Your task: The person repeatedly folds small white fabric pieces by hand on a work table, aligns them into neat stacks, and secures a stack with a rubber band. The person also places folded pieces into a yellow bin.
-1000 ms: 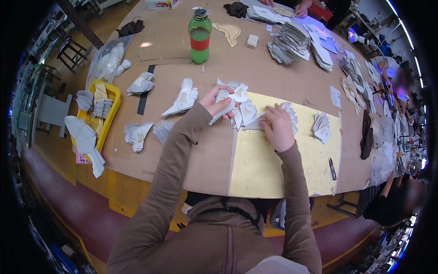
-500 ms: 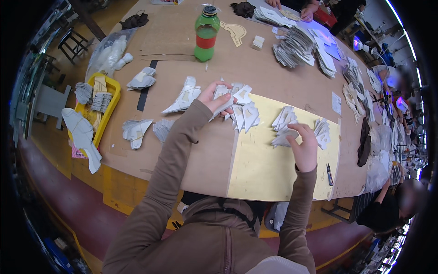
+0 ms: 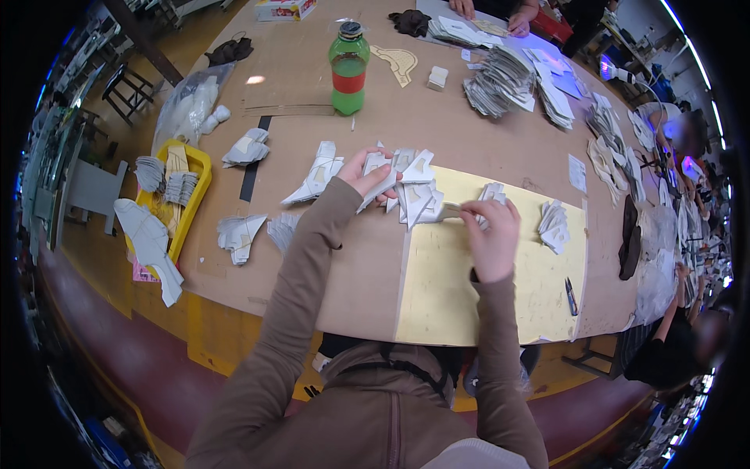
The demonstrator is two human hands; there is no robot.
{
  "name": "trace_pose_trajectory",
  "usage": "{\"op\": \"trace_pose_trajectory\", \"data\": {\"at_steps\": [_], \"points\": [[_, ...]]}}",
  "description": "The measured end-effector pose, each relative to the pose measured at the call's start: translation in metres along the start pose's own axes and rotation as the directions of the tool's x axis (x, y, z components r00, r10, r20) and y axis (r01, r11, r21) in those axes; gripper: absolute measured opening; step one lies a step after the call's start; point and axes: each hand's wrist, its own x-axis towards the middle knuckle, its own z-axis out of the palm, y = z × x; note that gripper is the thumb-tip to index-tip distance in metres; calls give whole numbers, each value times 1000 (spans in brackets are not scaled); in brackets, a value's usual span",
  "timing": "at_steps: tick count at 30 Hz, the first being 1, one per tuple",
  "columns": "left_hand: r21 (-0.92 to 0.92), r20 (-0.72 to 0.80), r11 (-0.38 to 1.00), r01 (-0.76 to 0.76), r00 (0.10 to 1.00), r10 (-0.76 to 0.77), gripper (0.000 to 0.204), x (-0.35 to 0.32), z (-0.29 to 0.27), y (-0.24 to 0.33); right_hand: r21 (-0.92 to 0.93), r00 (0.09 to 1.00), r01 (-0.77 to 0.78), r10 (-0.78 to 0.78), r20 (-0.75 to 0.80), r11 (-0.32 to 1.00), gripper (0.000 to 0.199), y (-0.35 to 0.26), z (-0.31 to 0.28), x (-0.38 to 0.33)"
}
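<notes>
Yellow sheeting (image 3: 476,309) covers part of the brown counter (image 3: 351,285), with one slim dark tool (image 3: 571,297) near its right edge. Farther in, the fingers of the right hand (image 3: 494,238) pinch one thin grey-white piece (image 3: 450,211), just right of a fanned cluster (image 3: 419,205) of flat, angular white pieces, some bearing beige patches; how many layers cannot be counted. The fingers of the left hand (image 3: 369,173) grasp a small white wad (image 3: 379,191) beside that cluster. Two more fanned piles lie on the sheet: one (image 3: 492,192) behind the right hand, one (image 3: 554,227) farther right. Four bundles (image 3: 239,235) sit left of the left hand, and one yellow basket (image 3: 201,189) stands at the left edge. One printed white paper (image 3: 576,173) lies right, its text too small to read. Beyond stand one green bottle (image 3: 348,62) with a red label (image 3: 348,82), one small white block (image 3: 437,77) and, at the far left, one printed box (image 3: 285,9); a co-worker's hands (image 3: 519,24) show at the far edge.
</notes>
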Motion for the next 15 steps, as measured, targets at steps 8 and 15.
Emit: {"op": "trace_pose_trajectory", "data": {"at_steps": [8,15], "points": [[33,-2,999,-17,1000,17,28,-3,3,4,268,917,-387,398,12,882,17,26,-49,-29],[-21,-50,1000,-8,999,7,27,3,-2,0,229,1000,6,-6,2,973,25,-3,-12,16]]}}
